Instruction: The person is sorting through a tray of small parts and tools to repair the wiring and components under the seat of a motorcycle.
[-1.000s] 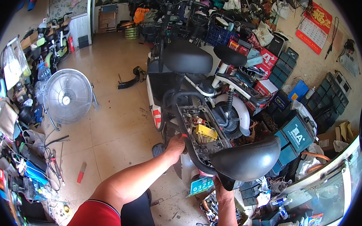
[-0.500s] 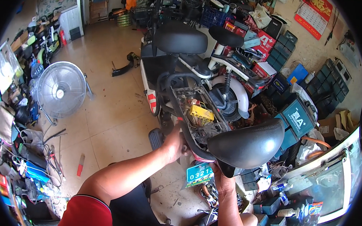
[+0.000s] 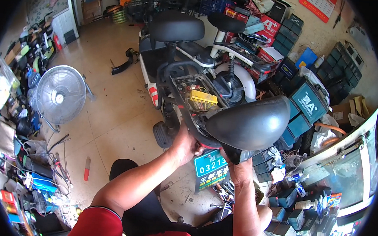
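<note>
An electric scooter (image 3: 162,67) stands before me with its rear end toward me. Its black padded seat (image 3: 250,123) is tipped back, and the compartment beneath holds wires and a yellow box-shaped part (image 3: 203,98). My left hand (image 3: 185,147) is closed at the left of the tail, fingers curled by the red tail light (image 3: 209,147). On the other side, my right hand (image 3: 240,168) reaches up under the seat's edge; most of its fingers are hidden. Between the hands hangs a teal licence plate (image 3: 211,165) with a dark printed flap below it.
A round floor fan (image 3: 60,95) stands at left, near piled parts and cables (image 3: 57,166). A red-handled tool (image 3: 86,169) lies on the floor. Stacked teal batteries (image 3: 308,103) and a white-framed glass panel (image 3: 340,173) crowd the right. Another white scooter (image 3: 236,77) stands beyond.
The view has shifted, so the scooter appears farther left and higher. The licence plate's flap now shows more squarely. Both hands stay at the scooter's tail.
</note>
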Demonstrator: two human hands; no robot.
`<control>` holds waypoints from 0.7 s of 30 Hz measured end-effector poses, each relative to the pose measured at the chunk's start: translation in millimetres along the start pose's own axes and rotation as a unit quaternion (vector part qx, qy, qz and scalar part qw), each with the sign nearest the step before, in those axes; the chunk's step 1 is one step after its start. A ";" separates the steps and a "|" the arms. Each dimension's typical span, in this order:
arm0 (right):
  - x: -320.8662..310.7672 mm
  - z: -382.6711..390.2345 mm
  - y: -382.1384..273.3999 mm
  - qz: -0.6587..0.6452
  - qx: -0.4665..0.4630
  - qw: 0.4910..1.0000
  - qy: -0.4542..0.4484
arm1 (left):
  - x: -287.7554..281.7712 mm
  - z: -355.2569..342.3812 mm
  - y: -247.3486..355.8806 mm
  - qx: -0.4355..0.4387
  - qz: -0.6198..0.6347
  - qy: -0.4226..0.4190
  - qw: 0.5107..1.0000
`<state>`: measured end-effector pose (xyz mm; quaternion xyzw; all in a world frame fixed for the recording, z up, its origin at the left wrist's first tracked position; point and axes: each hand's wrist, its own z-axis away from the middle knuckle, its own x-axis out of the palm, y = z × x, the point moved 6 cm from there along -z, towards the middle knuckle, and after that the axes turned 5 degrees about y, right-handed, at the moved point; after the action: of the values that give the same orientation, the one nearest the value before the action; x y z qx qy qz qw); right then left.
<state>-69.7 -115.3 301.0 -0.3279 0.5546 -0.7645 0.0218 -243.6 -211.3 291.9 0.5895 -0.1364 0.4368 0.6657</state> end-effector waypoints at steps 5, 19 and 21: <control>-11.2 -5.5 1.9 -0.015 0.026 0.999 -0.028 | 2.6 0.9 1.2 -0.002 0.026 0.004 1.000; -40.0 14.1 -76.7 0.260 -0.124 0.957 0.024 | -0.3 0.2 2.3 -0.009 0.052 0.022 0.998; -33.0 18.7 -95.9 0.272 -0.161 0.949 0.016 | 0.4 -1.4 0.6 -0.022 0.051 0.024 0.998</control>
<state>-2.3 -81.0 371.1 -0.1518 0.7383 -0.6356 0.1668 -244.3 -209.9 292.2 0.5561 -0.1603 0.4812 0.6584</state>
